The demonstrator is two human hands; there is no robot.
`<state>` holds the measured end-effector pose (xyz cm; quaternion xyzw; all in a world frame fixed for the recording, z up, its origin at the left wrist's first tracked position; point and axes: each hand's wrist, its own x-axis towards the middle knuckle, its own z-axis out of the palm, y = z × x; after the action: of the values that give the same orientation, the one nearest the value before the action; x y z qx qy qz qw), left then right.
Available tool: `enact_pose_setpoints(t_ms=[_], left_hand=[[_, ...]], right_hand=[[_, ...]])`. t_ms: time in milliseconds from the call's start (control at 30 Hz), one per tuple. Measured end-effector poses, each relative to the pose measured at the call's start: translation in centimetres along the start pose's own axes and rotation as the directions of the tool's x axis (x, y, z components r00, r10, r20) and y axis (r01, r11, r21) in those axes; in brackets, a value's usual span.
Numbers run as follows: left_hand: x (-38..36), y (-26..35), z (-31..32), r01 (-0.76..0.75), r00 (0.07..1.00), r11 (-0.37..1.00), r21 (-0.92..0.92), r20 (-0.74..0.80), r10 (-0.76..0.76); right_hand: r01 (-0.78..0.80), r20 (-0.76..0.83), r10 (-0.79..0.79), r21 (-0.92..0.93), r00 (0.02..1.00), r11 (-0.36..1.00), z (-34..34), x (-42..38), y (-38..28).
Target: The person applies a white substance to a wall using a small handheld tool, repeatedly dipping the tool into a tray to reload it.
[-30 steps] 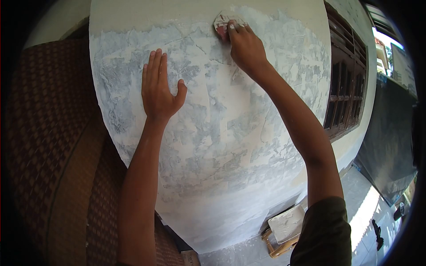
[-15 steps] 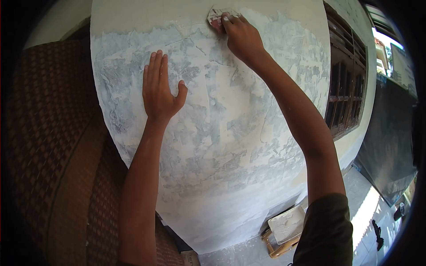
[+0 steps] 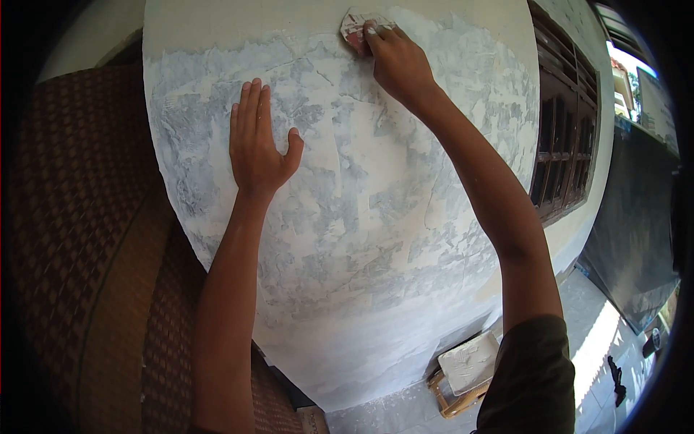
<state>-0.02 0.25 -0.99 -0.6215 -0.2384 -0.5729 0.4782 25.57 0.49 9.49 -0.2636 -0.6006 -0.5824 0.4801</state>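
Observation:
In front of me stands a wall (image 3: 376,188) with patchy white and grey filler over its cream paint. My left hand (image 3: 262,148) lies flat against its left part, fingers stretched upward and thumb out to the side. Higher up and to the right, my right hand (image 3: 401,61) grips a putty scraper (image 3: 356,32), a flat reddish blade smeared with dried white filler. The scraper is at the upper border of the filler, close to the bare cream paint. Part of it is hidden by my fingers.
A tray of white paste (image 3: 468,365) rests on a wooden stool (image 3: 455,401) at the wall's foot. Woven matting (image 3: 79,202) hangs on the left. A brown wooden window (image 3: 567,130) is on the right, with a dark panel (image 3: 625,224) beyond it. Grey floor tiles (image 3: 390,418) lie below.
Both hands keep nearly the same places on the wall. The view has shifted very slightly, and the scraper sits a touch farther right in it.

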Motion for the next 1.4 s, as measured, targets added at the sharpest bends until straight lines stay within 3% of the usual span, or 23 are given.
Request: enact_pose_setpoints(t_ms=[100, 167, 233, 333, 467, 567, 733, 800, 833, 900, 933, 967, 1000, 1033, 1067, 1100, 1167, 1300, 1400], left_hand=[[0.1, 0.0, 0.0, 0.006, 1.0, 1.0, 0.0, 0.0, -0.006], [-0.1, 0.1, 0.0, 0.013, 1.0, 1.0, -0.001, -0.001, -0.013], [0.0, 0.1, 0.0, 0.009, 1.0, 1.0, 0.004, -0.006, -0.009], [0.0, 0.0, -0.1, 0.005, 1.0, 1.0, 0.007, -0.007, -0.005], [-0.1, -0.1, -0.1, -0.001, 1.0, 1.0, -0.002, -0.005, 0.001], [0.0, -0.1, -0.3, 0.002, 1.0, 1.0, 0.002, -0.006, -0.002], [0.0, -0.1, -0.2, -0.008, 1.0, 1.0, -0.002, -0.026, 0.008], [0.0, -0.2, -0.2, -0.011, 0.999, 1.0, -0.013, -0.031, 0.011], [0.0, -0.2, -0.2, -0.015, 0.999, 1.0, -0.023, -0.039, 0.014], [-0.4, -0.3, -0.1, -0.003, 0.999, 0.999, -0.048, -0.046, 0.001], [-1.0, 0.1, 0.1, 0.001, 0.998, 0.998, -0.07, -0.062, -0.006], [-1.8, 0.9, 0.3, 0.012, 0.999, 0.997, -0.081, -0.039, -0.015], [-2.5, 1.8, 0.4, 0.067, 0.995, 0.988, -0.138, -0.059, -0.075], [-3.4, 2.7, 0.5, 0.122, 0.987, 0.974, -0.193, -0.076, -0.139], [-4.5, 3.9, 0.4, 0.172, 0.982, 0.955, -0.244, -0.029, -0.185], [-5.5, 5.4, 0.5, 0.183, 0.981, 0.951, -0.248, -0.012, -0.192], [-7.6, 8.6, 0.6, 0.264, 0.962, 0.891, -0.37, 0.04, -0.269], [-11.4, 15.2, 0.1, 0.381, 0.922, 0.77, -0.511, 0.155, -0.354], [-14.4, 20.8, -0.3, 0.465, 0.885, 0.732, -0.499, 0.243, -0.397]], right_hand=[[-0.008, 0.113, 0.01, -0.019, 0.994, 1.0, -1.7, -5.5, -3.5], [-0.012, 0.117, 0.004, 0.064, 0.993, 0.998, -3.3, -7.7, -5.7], [-0.006, 0.068, -0.003, 0.132, 0.998, 0.991, -3.8, -6.6, -5.5], [-0.076, -0.057, 0.079, 0.063, 0.995, 0.995, -2.9, -1.4, -3.3], [-0.109, 0.076, 0.113, -0.062, 0.991, 0.992, -0.8, 2.0, -1.5], [0.006, 0.11, 0.001, -0.06, 0.994, 0.998, -0.1, -0.4, -2.4], [-0.032, 0.134, 0.033, -0.008, 0.99, 0.999, -3.4, -8.1, -6.4], [-0.222, 0.214, 0.173, 0.236, 0.962, 0.946, -5.8, -10.2, -7.8], [-0.23, 0.223, 0.177, 0.236, 0.959, 0.944, -7.1, -11.0, -8.1], [-0.62, 0.498, 0.387, 0.487, 0.776, 0.616, -10.2, -12.1, -8.4], [-0.735, 0.607, 0.422, 0.487, 0.673, 0.471, -10.6, -13.2, -8.1], [-0.752, 0.625, 0.427, 0.472, 0.653, 0.46, -11.5, -14.1, -8.1], [-0.814, 0.716, 0.438, 0.577, 0.544, 0.068, -12.5, -14.8, -8.2], [-0.744, 0.804, 0.398, 0.576, 0.442, -0.337, -13.4, -15.6, -8.2], [-0.706, 0.839, 0.358, 0.54, 0.41, -0.458, -14.4, -16.5, -8.1], [-0.712, 0.848, 0.357, 0.526, 0.392, -0.465, -15.0, -17.6, -8.0], [-0.647, 0.896, 0.348, 0.442, 0.277, -0.622, -16.1, -20.1, -7.8], [-0.59, 0.925, 0.31, 0.38, 0.221, -0.712, -18.1, -24.7, -6.5], [-0.542, 0.965, 0.225, 0.261, 0.133, -0.799, -19.9, -28.7, -4.9]])
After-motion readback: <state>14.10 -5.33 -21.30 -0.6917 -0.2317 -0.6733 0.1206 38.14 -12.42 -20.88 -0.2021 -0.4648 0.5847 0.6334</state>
